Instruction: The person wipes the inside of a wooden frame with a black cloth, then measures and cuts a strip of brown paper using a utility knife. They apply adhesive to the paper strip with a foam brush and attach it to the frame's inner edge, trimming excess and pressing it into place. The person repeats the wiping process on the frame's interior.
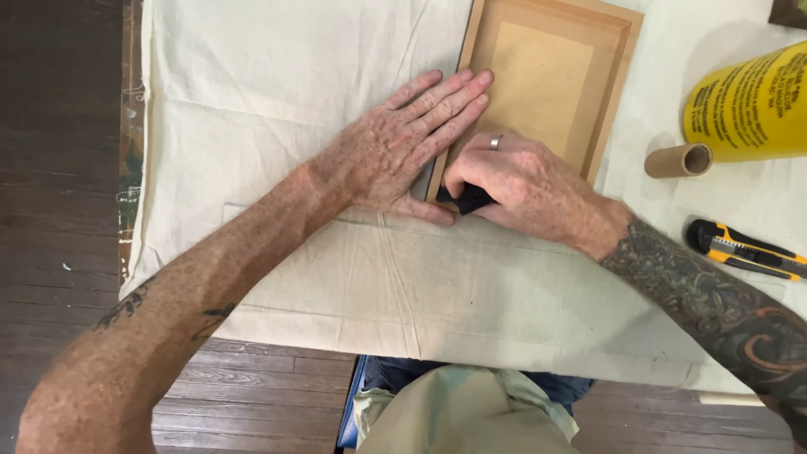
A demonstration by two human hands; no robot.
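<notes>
A brown wooden frame point(551, 63) with a board back lies face down on cream canvas cloth point(277, 76). My left hand point(403, 143) lies flat on the cloth, fingers extended along the frame's left edge. My right hand point(521, 181), a ring on one finger, is curled at the frame's near left corner, closed on a small dark object point(467, 199) that is mostly hidden under the fingers.
A yellow cylinder point(748, 105) lies at the right, with a short cardboard tube point(679, 160) beside it. A yellow and black utility knife point(744, 250) lies near my right forearm. The cloth's edge hangs over the table front; dark wooden floor shows at left and below.
</notes>
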